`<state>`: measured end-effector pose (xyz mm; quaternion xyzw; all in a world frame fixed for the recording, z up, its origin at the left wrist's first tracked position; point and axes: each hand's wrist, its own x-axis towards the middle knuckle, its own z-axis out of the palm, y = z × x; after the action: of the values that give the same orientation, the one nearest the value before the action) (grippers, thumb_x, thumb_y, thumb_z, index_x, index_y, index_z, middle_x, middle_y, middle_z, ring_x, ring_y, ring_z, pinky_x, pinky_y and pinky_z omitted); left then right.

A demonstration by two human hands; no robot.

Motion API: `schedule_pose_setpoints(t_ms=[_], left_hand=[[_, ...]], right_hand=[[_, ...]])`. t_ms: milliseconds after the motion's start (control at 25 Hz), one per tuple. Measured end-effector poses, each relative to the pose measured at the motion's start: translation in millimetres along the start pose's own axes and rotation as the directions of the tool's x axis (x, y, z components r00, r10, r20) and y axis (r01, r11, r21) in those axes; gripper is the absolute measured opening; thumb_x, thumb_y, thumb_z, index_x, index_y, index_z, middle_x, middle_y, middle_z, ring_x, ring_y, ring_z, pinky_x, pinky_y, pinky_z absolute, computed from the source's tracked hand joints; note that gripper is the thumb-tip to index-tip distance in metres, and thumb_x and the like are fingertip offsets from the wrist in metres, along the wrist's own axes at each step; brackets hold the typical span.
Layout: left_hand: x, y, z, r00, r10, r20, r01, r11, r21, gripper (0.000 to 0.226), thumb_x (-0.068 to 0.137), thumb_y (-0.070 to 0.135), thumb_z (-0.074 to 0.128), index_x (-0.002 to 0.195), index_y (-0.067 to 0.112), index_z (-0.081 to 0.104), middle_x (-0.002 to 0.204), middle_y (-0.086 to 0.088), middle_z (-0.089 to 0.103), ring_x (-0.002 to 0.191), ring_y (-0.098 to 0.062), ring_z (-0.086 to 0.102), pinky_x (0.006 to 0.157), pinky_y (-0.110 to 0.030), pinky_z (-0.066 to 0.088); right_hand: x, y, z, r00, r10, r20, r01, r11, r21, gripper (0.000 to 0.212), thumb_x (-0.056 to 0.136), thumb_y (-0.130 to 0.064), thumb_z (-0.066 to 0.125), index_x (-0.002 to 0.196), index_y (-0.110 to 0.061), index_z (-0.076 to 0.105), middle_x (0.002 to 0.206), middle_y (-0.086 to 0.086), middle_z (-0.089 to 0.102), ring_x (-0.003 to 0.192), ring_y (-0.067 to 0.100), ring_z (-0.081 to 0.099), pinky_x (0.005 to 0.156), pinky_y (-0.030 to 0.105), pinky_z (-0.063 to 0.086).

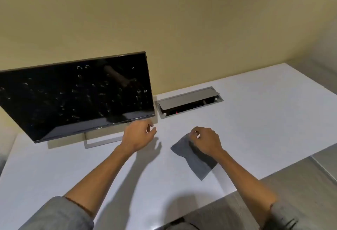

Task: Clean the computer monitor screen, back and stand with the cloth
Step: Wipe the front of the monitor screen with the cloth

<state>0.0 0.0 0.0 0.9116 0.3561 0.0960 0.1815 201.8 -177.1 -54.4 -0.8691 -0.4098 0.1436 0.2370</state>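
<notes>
A dark computer monitor point(76, 94) stands at the back left of a white desk point(255, 120), its black screen dotted with pale smudges. Its silver stand point(102, 143) shows below the lower edge. A grey cloth point(195, 160) lies flat on the desk to the right of the monitor. My right hand point(206, 140) is over the cloth's far corner and pinches it with curled fingers. My left hand point(138, 135) hovers just off the monitor's lower right corner, fingers loosely curled, holding nothing.
A metal cable box point(189, 102) with its lid tipped open is set into the desk behind the cloth. A beige wall point(164, 19) rises right behind the monitor. The desk's front edge runs diagonally at lower right, with a grey floor point(291, 184) beyond.
</notes>
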Motion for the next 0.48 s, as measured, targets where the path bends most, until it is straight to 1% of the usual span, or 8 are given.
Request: schedule_pose_setpoints(t_ms=[80, 160, 200, 240, 320, 360, 400, 480], left_hand=[[-4, 1, 26, 0.996, -0.045, 0.072, 0.046, 0.999, -0.01, 0.022, 0.089, 0.042, 0.05, 0.098, 0.028, 0.065, 0.083, 0.014, 0.065, 0.08, -0.014, 0.061, 0.068, -0.03, 0.049], [-20, 5, 51, 0.98, -0.096, 0.175, 0.102, 0.995, -0.022, 0.022, 0.09, 0.041, 0.051, 0.101, 0.027, 0.064, 0.087, 0.013, 0.065, 0.085, -0.016, 0.061, 0.067, -0.029, 0.041], [-27, 6, 60, 0.973, -0.109, 0.204, 0.119, 0.992, -0.035, 0.021, 0.09, 0.039, 0.052, 0.101, 0.026, 0.064, 0.088, 0.012, 0.064, 0.087, -0.017, 0.061, 0.066, -0.029, 0.038], [-34, 7, 68, 0.967, -0.118, 0.226, 0.132, 0.99, -0.046, 0.022, 0.09, 0.039, 0.052, 0.101, 0.024, 0.063, 0.089, 0.012, 0.063, 0.088, -0.018, 0.06, 0.066, -0.029, 0.036], [-41, 4, 79, 0.955, -0.142, 0.261, 0.163, 0.985, -0.06, 0.03, 0.088, 0.045, 0.049, 0.102, 0.023, 0.063, 0.093, 0.009, 0.063, 0.092, -0.019, 0.06, 0.067, -0.029, 0.036], [-45, 3, 84, 0.948, -0.158, 0.278, 0.181, 0.982, -0.061, 0.037, 0.084, 0.049, 0.045, 0.104, 0.023, 0.063, 0.096, 0.009, 0.064, 0.093, -0.019, 0.06, 0.068, -0.029, 0.036], [-47, 1, 88, 0.945, -0.165, 0.283, 0.188, 0.98, -0.059, 0.043, 0.08, 0.051, 0.042, 0.105, 0.023, 0.063, 0.099, 0.008, 0.065, 0.094, -0.019, 0.06, 0.069, -0.029, 0.036], [-50, 0, 91, 0.941, -0.187, 0.281, 0.213, 0.975, -0.063, 0.047, 0.079, 0.052, 0.039, 0.107, 0.023, 0.063, 0.103, 0.009, 0.066, 0.096, -0.018, 0.06, 0.07, -0.029, 0.038]], right_hand=[[0, 17, 14, 0.996, 0.024, 0.082, -0.02, 0.998, -0.051, 0.02, 0.09, -0.036, 0.047, 0.092, -0.023, 0.063, 0.083, -0.005, 0.067, 0.074, 0.02, 0.06, 0.072, 0.037, 0.053], [-9, 36, 35, 0.976, 0.064, 0.208, -0.04, 0.992, -0.119, 0.022, 0.087, -0.036, 0.046, 0.097, -0.022, 0.059, 0.089, -0.004, 0.062, 0.078, 0.021, 0.059, 0.071, 0.038, 0.053], [-12, 45, 47, 0.979, 0.045, 0.2, -0.011, 0.986, -0.168, 0.025, 0.086, -0.036, 0.043, 0.099, -0.021, 0.059, 0.089, -0.002, 0.06, 0.076, 0.023, 0.059, 0.065, 0.038, 0.053], [-14, 55, 62, 0.989, -0.058, 0.139, 0.088, 0.97, -0.227, 0.029, 0.084, -0.032, 0.038, 0.093, -0.018, 0.061, 0.082, 0.001, 0.058, 0.067, 0.025, 0.058, 0.055, 0.035, 0.05], [-15, 56, 74, 0.979, -0.202, 0.015, 0.195, 0.918, -0.344, 0.027, 0.077, -0.024, 0.039, 0.073, -0.011, 0.063, 0.065, 0.005, 0.053, 0.048, 0.024, 0.049, 0.043, 0.022, 0.032], [-12, 55, 78, 0.969, -0.244, -0.044, 0.206, 0.892, -0.401, 0.022, 0.074, -0.024, 0.048, 0.075, -0.01, 0.065, 0.068, 0.006, 0.056, 0.051, 0.023, 0.05, 0.045, 0.023, 0.031], [-9, 53, 81, 0.956, -0.289, -0.054, 0.238, 0.868, -0.435, 0.026, 0.072, -0.029, 0.057, 0.087, -0.01, 0.068, 0.08, 0.007, 0.061, 0.062, 0.024, 0.055, 0.049, 0.027, 0.038], [-1, 52, 86, 0.959, -0.282, 0.01, 0.26, 0.87, -0.419, 0.055, 0.073, -0.046, 0.065, 0.118, -0.015, 0.064, 0.115, 0.009, 0.063, 0.099, 0.027, 0.06, 0.074, 0.042, 0.051]])
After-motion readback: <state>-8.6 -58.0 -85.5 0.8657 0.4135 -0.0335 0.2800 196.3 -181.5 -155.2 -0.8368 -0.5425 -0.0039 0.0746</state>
